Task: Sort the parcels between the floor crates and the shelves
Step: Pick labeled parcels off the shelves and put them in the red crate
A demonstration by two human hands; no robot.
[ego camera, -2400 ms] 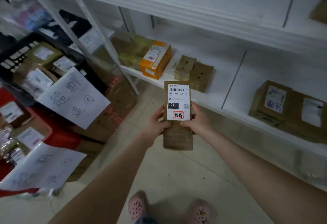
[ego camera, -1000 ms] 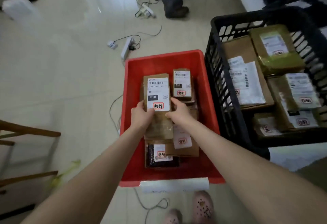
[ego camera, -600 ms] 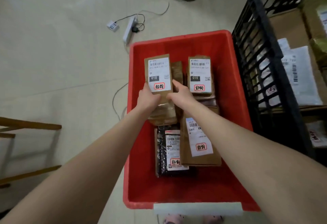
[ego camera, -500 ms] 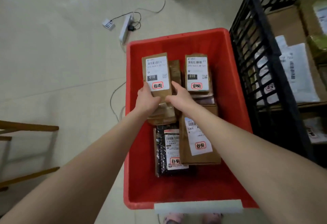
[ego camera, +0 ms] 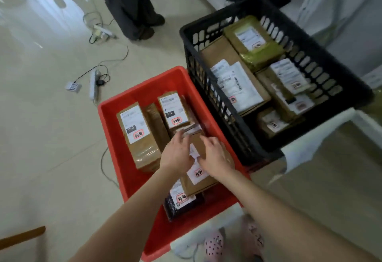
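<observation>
A red floor crate (ego camera: 144,84) holds several brown parcels with white labels. The long brown parcel marked 010 (ego camera: 138,135) lies flat at the crate's left side, free of both hands. My left hand (ego camera: 177,152) and my right hand (ego camera: 213,156) hover close together over the crate's middle, fingers loosely extended, above a flat brown parcel (ego camera: 199,176) with a red-stamped label. Neither hand grips anything. A black-wrapped parcel (ego camera: 178,201) lies at the crate's near end. Beside the red crate on the right, a black slatted crate (ego camera: 246,135) is full of labelled parcels.
A person in dark trousers (ego camera: 129,5) stands at the far side. A power strip (ego camera: 93,84) and loose cables lie on the tiled floor left of the crate. White shelf framing (ego camera: 314,137) runs along the right. A wooden rail (ego camera: 21,237) is at lower left.
I turned from the shelves to the red crate, laid the 010 parcel down at its left side and let go. Both hands have shifted right, over the middle parcels.
</observation>
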